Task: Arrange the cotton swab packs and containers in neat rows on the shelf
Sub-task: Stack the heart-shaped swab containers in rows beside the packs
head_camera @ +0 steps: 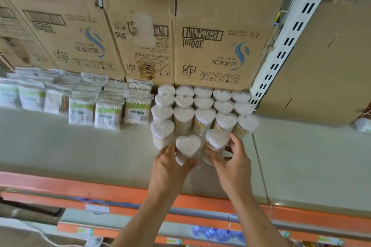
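Heart-shaped clear containers of cotton swabs (202,104) stand in several rows on the grey shelf (80,146), against the cardboard boxes. My left hand (170,159) grips one heart container (188,145) at the front of the group. My right hand (230,158) holds another heart container (216,139) just to its right, tilted slightly. Flat bagged swab packs (109,113) with green labels stand in rows to the left of the containers.
Large cardboard boxes (218,42) fill the back of the shelf. A white slotted upright (291,40) rises at the right. The orange shelf edge (100,190) runs along the front, with lower shelves beneath. Another white item (363,125) sits at the far right.
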